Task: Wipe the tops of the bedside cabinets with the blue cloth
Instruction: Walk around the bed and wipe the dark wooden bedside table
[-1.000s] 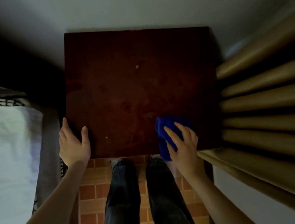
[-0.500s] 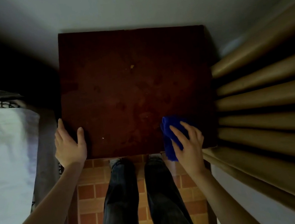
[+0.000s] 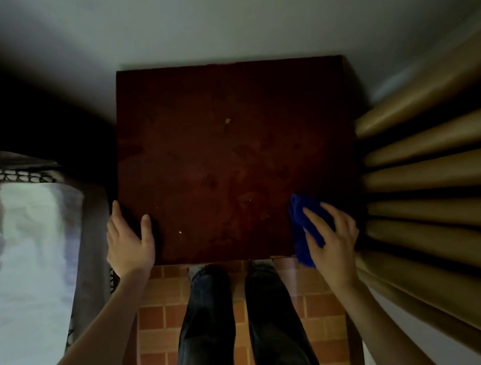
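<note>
blue cloth (image 3: 301, 215) is pressed flat beneath outspread right hand (image 3: 334, 240) | cabinet top (image 3: 230, 159) corner is touched by open-fingered left hand (image 3: 129, 247)

Dim room, low contrast. Black shadow upper left. Bed sheet (image 3: 15, 255) brightest patch. Cabinet top (image 3: 230, 159) shows faint sheen. Wide-angle bending at edges; slight softness.

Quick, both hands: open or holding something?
Left hand: open, resting on cabinet corner.
Right hand: open, pressing cloth flat.
</note>
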